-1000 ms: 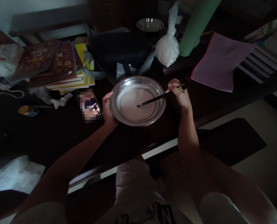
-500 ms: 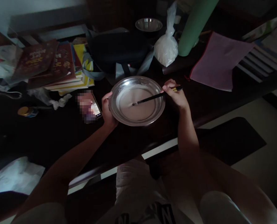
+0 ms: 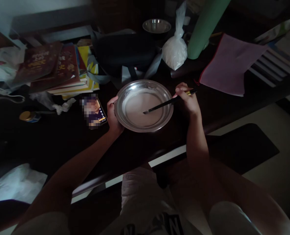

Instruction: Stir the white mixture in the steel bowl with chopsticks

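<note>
A wide stainless steel bowl (image 3: pixel 146 129) stands on the dark table, with a pale, smooth batter-like liquid (image 3: pixel 137 112) in it. At its left side, my left hand (image 3: pixel 114 116) grips the rim, thumb on top and the other fingers hidden below. My right hand (image 3: pixel 187 100) is closed around black chopsticks (image 3: pixel 161 105) with gold bands, just right of the bowl. They slant down leftward over the liquid, their tips coated in white; whether these touch the surface I cannot tell.
A lit phone (image 3: pixel 97 112) lies left of the bowl, near a small jar (image 3: pixel 29 116) and stacked books (image 3: pixel 69 86). Behind are a black bag (image 3: pixel 126 50), a tied bag of white powder (image 3: pixel 174 52), a green cylinder (image 3: pixel 205 32) and another steel bowl (image 3: pixel 156 26). A pink cloth (image 3: pixel 229 67) lies right.
My right hand has shifted slightly right, drawing the chopsticks' tips rightward across the bowl. The phone's screen picture differs. My left hand keeps its grip on the bowl.
</note>
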`<state>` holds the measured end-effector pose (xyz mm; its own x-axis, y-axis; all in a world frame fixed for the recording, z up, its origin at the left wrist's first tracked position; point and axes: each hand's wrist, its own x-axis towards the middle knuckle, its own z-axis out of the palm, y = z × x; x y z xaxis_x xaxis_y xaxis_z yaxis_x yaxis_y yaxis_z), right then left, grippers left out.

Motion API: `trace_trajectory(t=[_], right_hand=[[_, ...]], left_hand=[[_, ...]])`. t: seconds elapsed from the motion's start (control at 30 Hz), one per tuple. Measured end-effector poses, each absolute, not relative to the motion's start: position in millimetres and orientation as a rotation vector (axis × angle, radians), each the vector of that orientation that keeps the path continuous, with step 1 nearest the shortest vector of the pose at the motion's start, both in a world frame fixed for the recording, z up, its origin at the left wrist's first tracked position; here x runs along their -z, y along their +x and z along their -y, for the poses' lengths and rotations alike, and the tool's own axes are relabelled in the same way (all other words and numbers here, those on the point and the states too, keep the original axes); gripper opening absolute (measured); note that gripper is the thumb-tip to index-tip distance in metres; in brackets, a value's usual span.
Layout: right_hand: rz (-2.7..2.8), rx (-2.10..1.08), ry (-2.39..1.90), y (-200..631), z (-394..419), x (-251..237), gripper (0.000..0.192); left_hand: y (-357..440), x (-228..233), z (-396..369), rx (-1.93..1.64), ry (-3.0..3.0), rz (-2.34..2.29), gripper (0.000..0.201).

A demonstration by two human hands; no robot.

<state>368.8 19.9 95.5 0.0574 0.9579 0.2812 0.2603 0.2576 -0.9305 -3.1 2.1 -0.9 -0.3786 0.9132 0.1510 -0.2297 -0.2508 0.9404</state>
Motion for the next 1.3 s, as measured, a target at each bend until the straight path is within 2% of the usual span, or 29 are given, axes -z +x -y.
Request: trace_trajectory(t=[0.1,0.33,0.53,0.7,0.83,0.97,1.13,1.3], right_hand=[[1.493,-0.846,-1.209,368,-20,-96,0.056],[1.462,-0.787,-1.196,371,-22,-92,0.065],[1.512,-0.768,-1.19,375,-25,-85,0.058],[1.535,-0.803,-1.161,374,-24,-85,0.069],[1.545,-0.765,-1.172,374,-26,-85,0.072],[1.489,-0.776,-1.163,375,-25,-86,0.07],[1.553,-0.826,-1.17,373,-23,-89,0.064],[1.501,-0.787,-1.177,375,-24,-89,0.062]], left_hand=[[-6,2,-2,-1.708,0.998,-1.131,0.049],[7,-12,0,-1.767,0.747,-1.134,0.028],[10,-15,1,-1.804,0.819,-1.119,0.046],[1,-8,0,-1.738,0.845,-1.107,0.04],[-3,-1,-1,-1.724,0.922,-1.104,0.043],[-3,2,-2,-1.759,0.969,-1.105,0.052],[-4,1,-3,-1.731,0.992,-1.137,0.046],[-3,-1,-3,-1.75,0.905,-1.126,0.051]])
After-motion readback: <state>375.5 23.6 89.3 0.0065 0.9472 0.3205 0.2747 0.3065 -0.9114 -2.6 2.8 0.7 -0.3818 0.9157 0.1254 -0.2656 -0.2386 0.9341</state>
